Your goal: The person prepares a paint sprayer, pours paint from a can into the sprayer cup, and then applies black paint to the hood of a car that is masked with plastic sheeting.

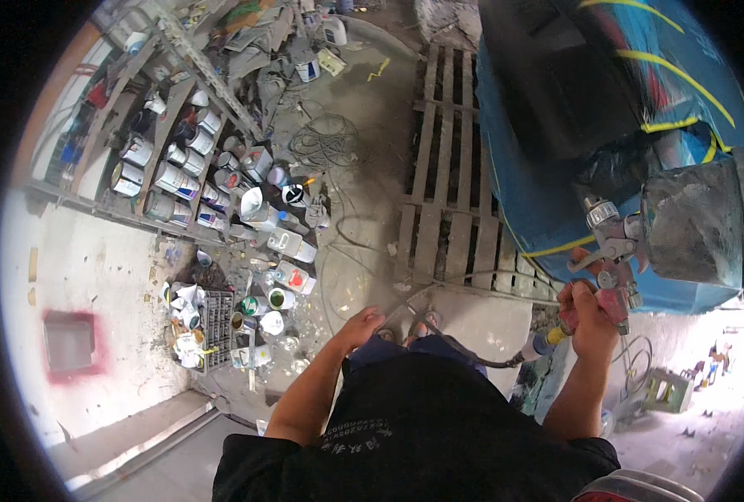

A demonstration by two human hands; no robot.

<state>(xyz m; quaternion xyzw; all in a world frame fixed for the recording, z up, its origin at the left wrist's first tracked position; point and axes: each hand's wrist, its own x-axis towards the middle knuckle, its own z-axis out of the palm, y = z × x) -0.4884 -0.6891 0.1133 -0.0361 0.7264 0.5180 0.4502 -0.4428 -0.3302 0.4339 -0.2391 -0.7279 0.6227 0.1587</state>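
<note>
My right hand [593, 322] is wrapped round the handle of a spray gun [613, 251], fingers at its trigger. The gun's large grey-stained paint cup [694, 224] stands out to the right. From the base of the handle, past a yellow and blue fitting [547, 340], a dark air hose [472, 356] runs leftward in front of my body. Beyond the gun is a black panel [560, 75], bordered by blue masking film [506, 180] and yellow tape. My left hand [361, 326] hangs near my waist, fingers loosely bent, with nothing visible in it.
Wooden pallets [443, 167] lie on the floor ahead. On the left, a shelf [87, 201] holds several paint cans, with more tins and jugs [292, 244] on the floor. A grey crate [217, 330] stands beside them. Coiled hose [326, 138] lies on the floor.
</note>
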